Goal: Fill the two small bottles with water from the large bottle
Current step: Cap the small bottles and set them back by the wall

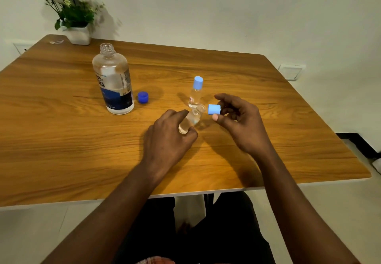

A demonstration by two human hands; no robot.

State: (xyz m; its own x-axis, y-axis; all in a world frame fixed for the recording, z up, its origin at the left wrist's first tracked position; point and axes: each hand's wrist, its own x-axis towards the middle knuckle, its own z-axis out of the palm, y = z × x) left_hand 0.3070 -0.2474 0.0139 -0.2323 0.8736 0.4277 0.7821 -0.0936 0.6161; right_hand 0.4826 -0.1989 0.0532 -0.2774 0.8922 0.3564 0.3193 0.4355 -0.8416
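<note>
While our left hand (pixel 169 133) gripped the uncapped small bottle (pixel 192 117), fingers and thumb curled round its lower body, the bottle leaned with its open mouth pointing right and away from us, low over the wooden table (pixel 61 140). Clear liquid showed inside it, though we could not tell how high it reached. Our right hand (pixel 241 123) hovered just beside that mouth, thumb and forefinger pinching a light-blue cap (pixel 213 109), the other fingers loosely curled behind it. The cap was close to the bottle's neck but apart from it.

Directly behind the tilted bottle stood the second small bottle (pixel 195 96), upright on the table, with its own light-blue top (pixel 198 82) on and clear liquid in its lower part. Well to the left, the large bottle (pixel 114 82) stood upright with its threaded neck open and a blue-and-white label round its body. A dark blue cap (pixel 143 97) sat on the table just to the right of its base, not touching it.

At the far left corner of the table a white pot of white flowers (pixel 79 34) stood against the wall, and a white wall socket (pixel 290 72) showed beyond the table's far right edge.
</note>
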